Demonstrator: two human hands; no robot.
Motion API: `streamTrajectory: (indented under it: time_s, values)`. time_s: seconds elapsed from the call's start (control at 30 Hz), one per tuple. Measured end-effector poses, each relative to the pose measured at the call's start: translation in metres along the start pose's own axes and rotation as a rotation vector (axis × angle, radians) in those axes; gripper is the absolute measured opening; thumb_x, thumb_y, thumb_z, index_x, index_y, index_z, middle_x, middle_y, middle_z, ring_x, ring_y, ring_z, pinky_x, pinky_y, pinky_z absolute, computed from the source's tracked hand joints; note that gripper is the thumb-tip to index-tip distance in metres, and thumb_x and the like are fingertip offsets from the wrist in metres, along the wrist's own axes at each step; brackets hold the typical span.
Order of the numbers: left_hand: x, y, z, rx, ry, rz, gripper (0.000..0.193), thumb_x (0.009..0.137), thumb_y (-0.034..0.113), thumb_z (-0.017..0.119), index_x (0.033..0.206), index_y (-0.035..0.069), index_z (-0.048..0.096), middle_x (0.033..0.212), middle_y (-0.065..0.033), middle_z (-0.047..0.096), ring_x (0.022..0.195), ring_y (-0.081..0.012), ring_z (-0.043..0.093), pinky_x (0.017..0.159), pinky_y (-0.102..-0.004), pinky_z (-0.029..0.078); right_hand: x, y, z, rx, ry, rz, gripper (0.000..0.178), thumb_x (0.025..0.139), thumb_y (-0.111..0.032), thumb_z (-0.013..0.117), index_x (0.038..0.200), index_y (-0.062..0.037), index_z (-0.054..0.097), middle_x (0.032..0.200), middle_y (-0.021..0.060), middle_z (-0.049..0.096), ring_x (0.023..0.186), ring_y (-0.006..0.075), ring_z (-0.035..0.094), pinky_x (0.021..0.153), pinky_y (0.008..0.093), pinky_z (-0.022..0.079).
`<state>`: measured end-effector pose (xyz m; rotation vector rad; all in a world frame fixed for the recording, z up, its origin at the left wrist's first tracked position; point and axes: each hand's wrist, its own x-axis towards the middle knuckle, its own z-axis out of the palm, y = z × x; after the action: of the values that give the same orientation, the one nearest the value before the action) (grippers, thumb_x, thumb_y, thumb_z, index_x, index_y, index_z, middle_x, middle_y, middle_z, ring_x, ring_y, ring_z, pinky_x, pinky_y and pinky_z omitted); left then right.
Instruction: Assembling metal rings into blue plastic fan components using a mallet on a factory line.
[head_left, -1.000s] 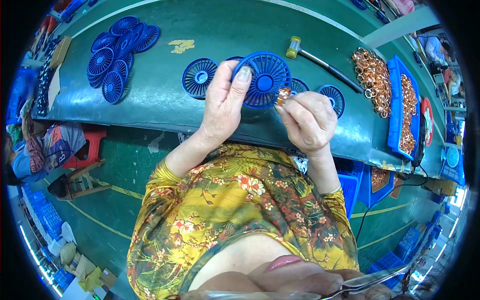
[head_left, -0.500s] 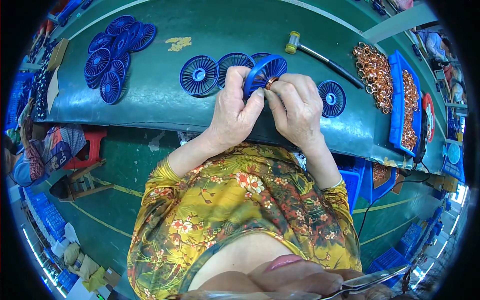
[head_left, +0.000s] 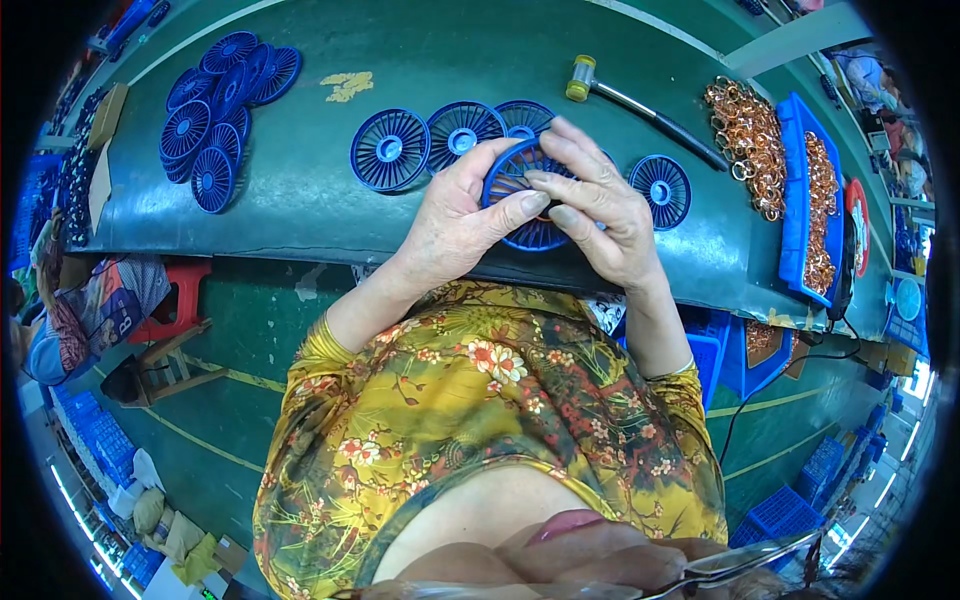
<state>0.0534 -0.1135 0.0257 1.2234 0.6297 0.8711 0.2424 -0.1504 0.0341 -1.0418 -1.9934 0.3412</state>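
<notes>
A blue spoked plastic wheel [head_left: 533, 234] is held up over the near edge of the table, its face turned toward me. My left hand [head_left: 462, 212] grips its left side, the thumb lying across the face toward the middle. Across the wheel's right side and centre, my right hand [head_left: 603, 200] bends with its fingertips on the wheel. Fingers cover the hub, so I cannot tell whether a copper ring sits there. Just beyond lie more blue wheels: one on the left [head_left: 390, 150], one in the middle [head_left: 462, 141], another partly hidden [head_left: 523, 117]. A single wheel [head_left: 660, 192] lies to the right.
A heap of blue wheels [head_left: 213, 180] lies at the far left. A mallet [head_left: 655, 122] with yellow faces rests at the back right. Beside it are a pile of copper rings [head_left: 745, 140] and a blue tray [head_left: 793, 200] holding more. A red stool [head_left: 180, 297] stands at left.
The wheel has turned from nearly edge-on to face me and come slightly nearer. My right fingers, which pinched a copper ring at its hub, now spread over the face; the ring is no longer plainly visible.
</notes>
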Motion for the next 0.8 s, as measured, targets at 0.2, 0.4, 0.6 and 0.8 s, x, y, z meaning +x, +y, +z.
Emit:
streamTrajectory:
  time_s: [0.2, 0.4, 0.6, 0.8]
  values:
    - [-0.002, 0.001, 0.003, 0.215, -0.029, 0.108, 0.045, 0.086, 0.011, 0.067, 0.125, -0.002, 0.047, 0.110, -0.0062, 0.057, 0.100, -0.0110, 0.057, 0.089, -0.0268, 0.047, -0.004, 0.002, 0.012, 0.671, 0.199, 0.384, 0.052, 0.088, -0.014, 0.064, 0.134, 0.0011, 0.044, 0.134, 0.0163, 0.048, 0.121, 0.0212, 0.049, 0.102, 0.0341, 0.039]
    - [0.004, -0.016, 0.002, 0.449, 0.027, 0.262, 0.043, 0.086, 0.015, 0.067, 0.121, -0.001, 0.050, 0.102, -0.0103, 0.063, 0.089, -0.0156, 0.063, 0.078, -0.0277, 0.050, -0.003, 0.005, 0.011, 0.881, 0.144, 0.620, 0.046, 0.085, -0.011, 0.068, 0.125, 0.0011, 0.049, 0.111, 0.0074, 0.057, 0.101, 0.0124, 0.057, 0.089, 0.0267, 0.047]
    - [0.005, -0.017, 0.005, 0.443, 0.035, 0.337, 0.040, 0.086, 0.012, 0.066, 0.120, 0.000, 0.051, 0.095, -0.0128, 0.067, 0.082, -0.0183, 0.067, 0.071, -0.0289, 0.053, -0.006, 0.004, 0.011, 0.850, 0.170, 0.638, 0.037, 0.084, -0.008, 0.070, 0.116, 0.0004, 0.053, 0.101, 0.0033, 0.059, 0.093, 0.0099, 0.057, 0.084, 0.0245, 0.048]
    - [0.008, -0.014, -0.022, 0.722, 0.362, 0.594, 0.040, 0.081, 0.002, 0.069, 0.118, 0.002, 0.054, 0.100, -0.0123, 0.065, 0.083, -0.0177, 0.063, 0.075, -0.0277, 0.050, -0.013, 0.042, -0.020, 0.378, 0.277, 0.563, 0.040, 0.083, -0.016, 0.070, 0.118, -0.0035, 0.058, 0.101, 0.0070, 0.066, 0.087, 0.0125, 0.063, 0.078, 0.0261, 0.051]
